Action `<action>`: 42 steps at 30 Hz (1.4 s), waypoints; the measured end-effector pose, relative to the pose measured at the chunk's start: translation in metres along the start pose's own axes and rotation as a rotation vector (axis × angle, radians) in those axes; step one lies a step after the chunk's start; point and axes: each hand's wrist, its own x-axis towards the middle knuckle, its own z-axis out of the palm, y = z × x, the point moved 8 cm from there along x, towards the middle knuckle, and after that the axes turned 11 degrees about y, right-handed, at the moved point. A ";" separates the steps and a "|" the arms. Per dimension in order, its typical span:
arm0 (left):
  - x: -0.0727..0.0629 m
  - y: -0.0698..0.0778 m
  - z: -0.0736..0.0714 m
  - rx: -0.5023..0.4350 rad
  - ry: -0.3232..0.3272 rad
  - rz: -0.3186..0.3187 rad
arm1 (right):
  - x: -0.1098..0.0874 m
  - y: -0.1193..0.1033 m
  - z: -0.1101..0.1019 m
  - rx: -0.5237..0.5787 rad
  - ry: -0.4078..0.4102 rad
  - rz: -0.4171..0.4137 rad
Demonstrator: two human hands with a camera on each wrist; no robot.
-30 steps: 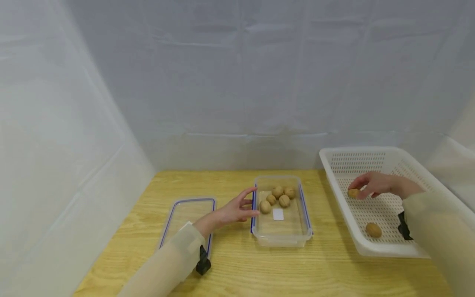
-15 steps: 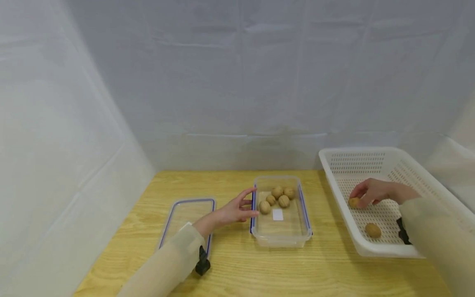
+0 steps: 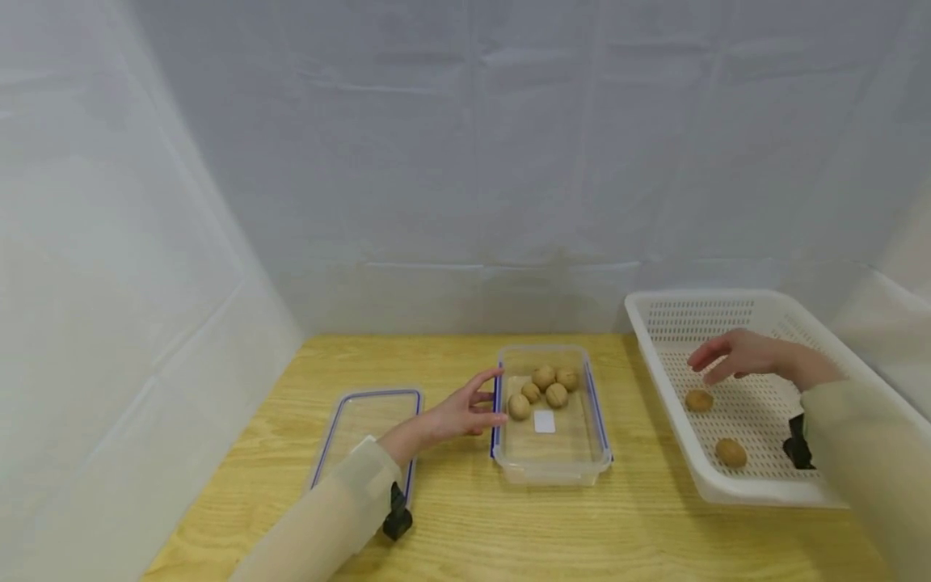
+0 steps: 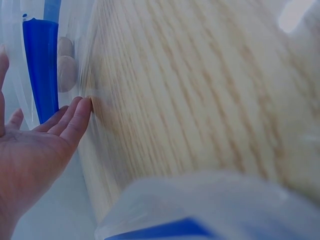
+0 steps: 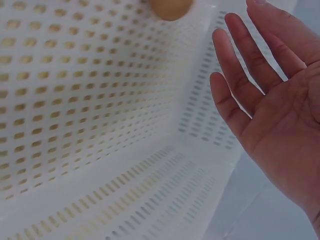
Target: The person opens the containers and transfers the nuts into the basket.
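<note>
Over a white perforated basket (image 3: pixel 756 491), a person's right hand (image 3: pixel 749 354) hangs with fingers parted and empty, having just released a walnut (image 3: pixel 699 400) that rests below on the basket's floor, near a second walnut (image 3: pixel 730 453); no nut is being carried. The left hand (image 3: pixel 460 411), fingers extended and gripping nothing, rests against the left side of a clear plastic box (image 3: pixel 560 453) containing five walnuts (image 3: pixel 557 395). Farther left, a blue-edged lid (image 3: pixel 364 424) lies on the wood-grain table (image 3: pixel 465 533). The right wrist view shows the bare palm (image 5: pixel 280 125), hidden from the head camera; the left wrist view, a blue latch (image 4: pixel 41 70).
</note>
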 end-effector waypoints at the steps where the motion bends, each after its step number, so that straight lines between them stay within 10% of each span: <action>1: 0.000 0.000 0.001 0.000 -0.002 0.000 | -0.001 -0.003 -0.003 0.010 0.009 -0.007; 17: 0.001 0.001 -0.001 0.009 0.007 -0.010 | -0.009 -0.068 -0.038 0.169 0.151 -0.152; 42: 0.002 0.000 0.000 0.008 -0.001 0.000 | 0.035 -0.163 0.037 0.214 -0.062 -0.305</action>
